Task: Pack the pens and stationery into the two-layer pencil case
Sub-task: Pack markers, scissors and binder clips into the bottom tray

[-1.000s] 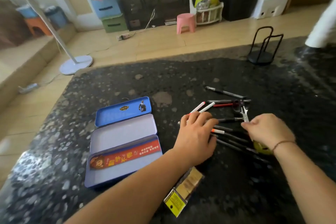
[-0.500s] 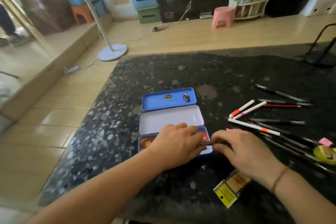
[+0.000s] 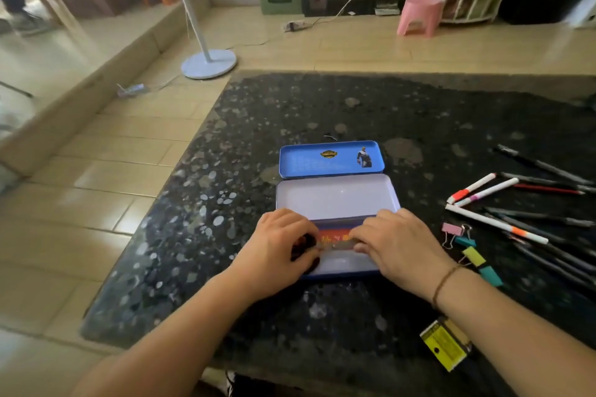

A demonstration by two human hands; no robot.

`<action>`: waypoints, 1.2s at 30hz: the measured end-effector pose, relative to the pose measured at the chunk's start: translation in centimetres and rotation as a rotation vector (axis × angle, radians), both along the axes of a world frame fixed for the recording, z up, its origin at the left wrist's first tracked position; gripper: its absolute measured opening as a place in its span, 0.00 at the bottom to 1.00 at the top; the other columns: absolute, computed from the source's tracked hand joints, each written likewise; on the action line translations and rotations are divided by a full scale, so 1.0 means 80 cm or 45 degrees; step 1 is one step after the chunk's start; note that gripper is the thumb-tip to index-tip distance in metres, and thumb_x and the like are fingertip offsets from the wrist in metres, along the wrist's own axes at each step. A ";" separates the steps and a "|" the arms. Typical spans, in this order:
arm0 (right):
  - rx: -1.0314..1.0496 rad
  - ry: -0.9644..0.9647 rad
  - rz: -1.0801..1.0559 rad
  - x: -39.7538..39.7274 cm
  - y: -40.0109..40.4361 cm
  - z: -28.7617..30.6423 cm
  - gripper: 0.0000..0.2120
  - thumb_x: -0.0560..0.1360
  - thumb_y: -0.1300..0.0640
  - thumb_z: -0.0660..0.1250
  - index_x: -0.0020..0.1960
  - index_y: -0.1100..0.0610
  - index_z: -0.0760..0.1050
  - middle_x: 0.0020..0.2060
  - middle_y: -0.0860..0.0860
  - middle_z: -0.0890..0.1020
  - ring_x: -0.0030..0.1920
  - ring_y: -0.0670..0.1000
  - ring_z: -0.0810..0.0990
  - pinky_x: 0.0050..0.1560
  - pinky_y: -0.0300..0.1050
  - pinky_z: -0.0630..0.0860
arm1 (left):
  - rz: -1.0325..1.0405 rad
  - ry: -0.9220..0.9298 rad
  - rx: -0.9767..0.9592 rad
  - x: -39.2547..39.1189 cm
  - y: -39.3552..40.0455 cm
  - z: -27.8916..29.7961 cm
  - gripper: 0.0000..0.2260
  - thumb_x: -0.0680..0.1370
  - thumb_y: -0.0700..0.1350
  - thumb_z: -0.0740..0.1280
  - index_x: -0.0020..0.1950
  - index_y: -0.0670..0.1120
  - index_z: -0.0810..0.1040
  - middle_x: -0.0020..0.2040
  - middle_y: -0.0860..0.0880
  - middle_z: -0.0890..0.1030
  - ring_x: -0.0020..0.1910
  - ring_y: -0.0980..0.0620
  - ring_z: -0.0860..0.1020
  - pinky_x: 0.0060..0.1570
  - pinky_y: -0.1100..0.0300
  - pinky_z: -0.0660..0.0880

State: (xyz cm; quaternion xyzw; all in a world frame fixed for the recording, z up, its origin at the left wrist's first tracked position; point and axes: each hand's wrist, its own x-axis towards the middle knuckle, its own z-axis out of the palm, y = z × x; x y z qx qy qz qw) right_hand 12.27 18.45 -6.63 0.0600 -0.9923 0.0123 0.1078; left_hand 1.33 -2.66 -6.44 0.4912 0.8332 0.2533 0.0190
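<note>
Speckled black stone table [image 3: 322,113], glossy. Left hand [image 3: 277,246] curled on near tray of open blue tin pencil case [image 3: 332,196]; what fingers clamp: cannot tell. Upper white tray bare, lid flat behind. Right hand [image 3: 398,243] likewise over near tray, grip unclear. Binder clips [image 3: 466,251], then pens [image 3: 516,213] loose on table right of case.

Bare desk [image 3: 322,106] lies open beyond my pencil case [image 3: 335,196]; pens [image 3: 529,219] and binder clips [image 3: 467,245] crowd the right, a yellow box [image 3: 445,345] sitting near my right wrist.
</note>
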 end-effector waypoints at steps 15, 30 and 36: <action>-0.228 0.024 0.047 0.020 -0.011 0.003 0.14 0.76 0.45 0.59 0.43 0.49 0.80 0.40 0.45 0.82 0.44 0.51 0.76 0.45 0.49 0.73 | 0.018 0.092 -0.304 0.011 0.008 -0.005 0.43 0.65 0.72 0.66 0.75 0.56 0.59 0.69 0.56 0.68 0.68 0.53 0.64 0.68 0.52 0.58; -0.324 0.100 -1.066 0.207 0.196 0.023 0.07 0.70 0.58 0.73 0.48 0.52 0.81 0.45 0.51 0.83 0.50 0.55 0.77 0.53 0.51 0.74 | -0.085 0.134 -0.351 0.057 0.076 0.007 0.37 0.68 0.76 0.58 0.73 0.61 0.62 0.71 0.56 0.64 0.70 0.51 0.63 0.71 0.49 0.55; -0.399 0.040 -0.880 0.188 0.195 0.018 0.09 0.72 0.53 0.70 0.52 0.50 0.81 0.48 0.46 0.81 0.53 0.51 0.77 0.54 0.49 0.74 | -0.010 0.165 -0.320 0.070 0.124 0.012 0.24 0.72 0.72 0.55 0.59 0.59 0.72 0.70 0.56 0.67 0.68 0.51 0.65 0.70 0.46 0.60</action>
